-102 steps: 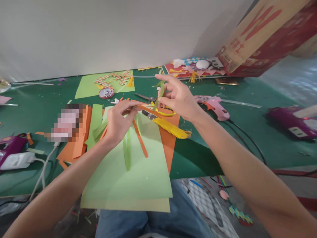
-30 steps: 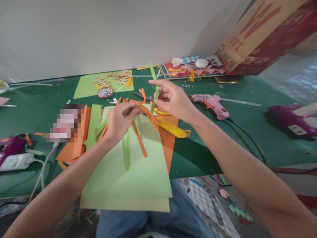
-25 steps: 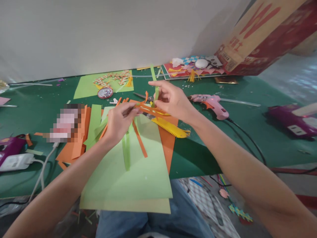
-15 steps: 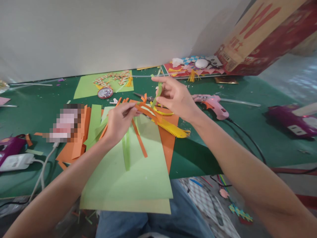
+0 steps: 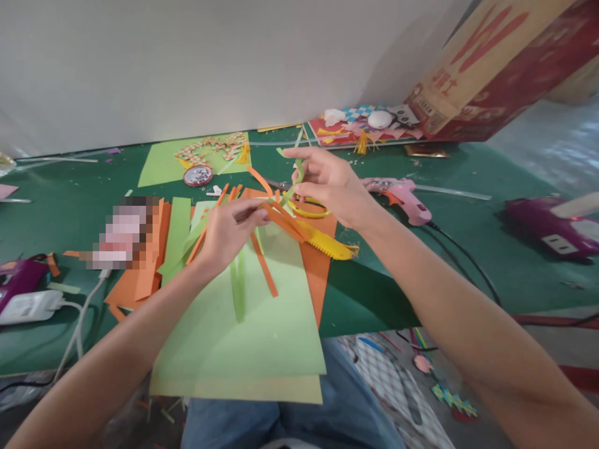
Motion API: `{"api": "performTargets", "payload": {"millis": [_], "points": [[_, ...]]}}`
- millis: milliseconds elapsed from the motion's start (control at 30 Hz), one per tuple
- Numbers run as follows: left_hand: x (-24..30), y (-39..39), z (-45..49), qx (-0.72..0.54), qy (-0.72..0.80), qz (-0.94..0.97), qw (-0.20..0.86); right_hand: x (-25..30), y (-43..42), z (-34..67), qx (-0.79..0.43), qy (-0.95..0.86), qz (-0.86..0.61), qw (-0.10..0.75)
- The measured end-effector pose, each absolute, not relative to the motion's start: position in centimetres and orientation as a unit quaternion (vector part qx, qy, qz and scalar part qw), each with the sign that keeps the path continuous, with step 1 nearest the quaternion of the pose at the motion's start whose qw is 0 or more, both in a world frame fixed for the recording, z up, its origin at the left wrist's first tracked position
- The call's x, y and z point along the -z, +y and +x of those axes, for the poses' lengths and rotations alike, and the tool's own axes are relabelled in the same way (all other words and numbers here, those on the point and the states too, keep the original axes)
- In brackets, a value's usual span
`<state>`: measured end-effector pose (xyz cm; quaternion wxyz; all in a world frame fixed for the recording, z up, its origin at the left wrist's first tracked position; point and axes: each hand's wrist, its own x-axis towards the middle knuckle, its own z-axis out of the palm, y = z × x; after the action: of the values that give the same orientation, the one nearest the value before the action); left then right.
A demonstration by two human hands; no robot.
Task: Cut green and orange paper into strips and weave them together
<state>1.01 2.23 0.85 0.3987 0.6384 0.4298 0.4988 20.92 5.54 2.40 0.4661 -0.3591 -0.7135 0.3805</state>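
My left hand (image 5: 229, 232) pinches a bundle of crossed orange paper strips (image 5: 281, 218) and green strips above a light green sheet (image 5: 248, 337). One green strip (image 5: 238, 284) hangs down from that pinch. My right hand (image 5: 330, 184) is closed on a green paper strip (image 5: 294, 178), thumb and fingers pinching it just above the orange strips, with the index finger stretched out to the left. Under both hands lie orange paper (image 5: 316, 271) and yellow-handled scissors (image 5: 327, 243).
A pink glue gun (image 5: 405, 199) with its black cord lies right of my right hand. Cut green and orange strips (image 5: 159, 243) pile up at the left, near a white charger (image 5: 30, 305). A cardboard box (image 5: 496, 68) leans at the back right; a purple tool (image 5: 552, 227) sits far right.
My right hand has lowered and shifted the green strip slightly, bending it down among the orange strips. The orange strips have fanned upward. My left hand has kept its pinch in place.
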Motion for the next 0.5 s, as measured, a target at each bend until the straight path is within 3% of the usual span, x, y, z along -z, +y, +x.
{"api": "performTargets", "payload": {"millis": [300,500], "points": [[-1.37,2.17,1.11,-0.504,0.434,0.624,0.409,-2.80,4.84,20.33,-0.355,-0.722,-0.381,0.456],[-1.61,2.12,1.20,-0.501,0.413,0.609,0.456,-2.68,4.74,20.21,-0.416,-0.705,-0.348,0.458]]}}
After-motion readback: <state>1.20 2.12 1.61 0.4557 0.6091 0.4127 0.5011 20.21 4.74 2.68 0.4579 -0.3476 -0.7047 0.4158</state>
